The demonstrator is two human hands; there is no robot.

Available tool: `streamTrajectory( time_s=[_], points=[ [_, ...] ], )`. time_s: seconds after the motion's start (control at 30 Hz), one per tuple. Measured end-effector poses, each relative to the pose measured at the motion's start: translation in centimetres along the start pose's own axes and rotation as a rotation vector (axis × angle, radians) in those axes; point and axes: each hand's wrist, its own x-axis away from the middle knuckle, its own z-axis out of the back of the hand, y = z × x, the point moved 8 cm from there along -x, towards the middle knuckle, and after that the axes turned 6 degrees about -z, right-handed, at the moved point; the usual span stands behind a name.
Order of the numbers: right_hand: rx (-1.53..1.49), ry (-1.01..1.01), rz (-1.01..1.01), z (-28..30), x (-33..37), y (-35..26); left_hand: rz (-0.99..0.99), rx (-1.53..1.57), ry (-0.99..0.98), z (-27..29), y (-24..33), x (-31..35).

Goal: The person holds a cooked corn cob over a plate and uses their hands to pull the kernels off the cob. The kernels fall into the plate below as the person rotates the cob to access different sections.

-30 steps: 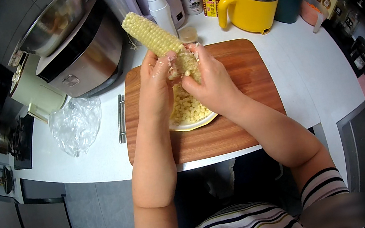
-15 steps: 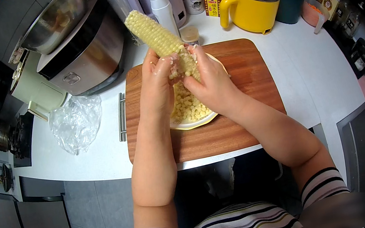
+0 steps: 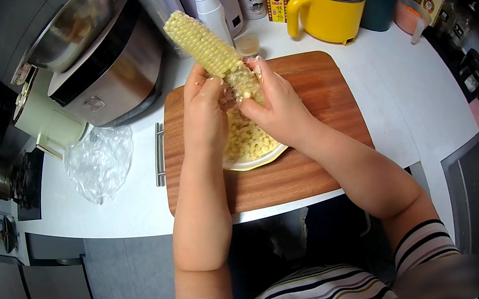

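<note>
Gripping corn cob (image 3: 205, 43): both hands; yellow carton (image 3: 275, 0) behind board (image 3: 323, 115).

Under your hands: matt, grained wooden cutting board (image 3: 321, 103), bumpy corn cob (image 3: 205, 46), crinkled clear plastic bag (image 3: 99, 161), glossy yellow pot (image 3: 327, 9).

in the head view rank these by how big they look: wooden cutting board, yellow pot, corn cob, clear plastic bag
1. wooden cutting board, clearly largest.
2. Unsure: the yellow pot, the corn cob and the clear plastic bag look much alike. The cob is held up nearer the camera and partly hidden by the hands, so no ranking among them.
</note>
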Motion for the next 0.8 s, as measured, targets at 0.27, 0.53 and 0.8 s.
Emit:
streamTrajectory(
  time_s=[0.27, 0.53, 0.8],
  points=[
    [-0.207, 0.058, 0.008, -0.1, -0.5, 1.4, -0.037, 0.064, -0.043, -0.1, 0.1, -0.2],
    [-0.026, 0.017, -0.075, 0.0, -0.3, 0.5, -0.047, -0.052, -0.016, -0.9, 0.8, 0.3],
    [0.022, -0.033, -0.068, -0.4, -0.1, 0.6, -0.027, -0.027, -0.051, -0.2, 0.3, 0.2]
  ],
)
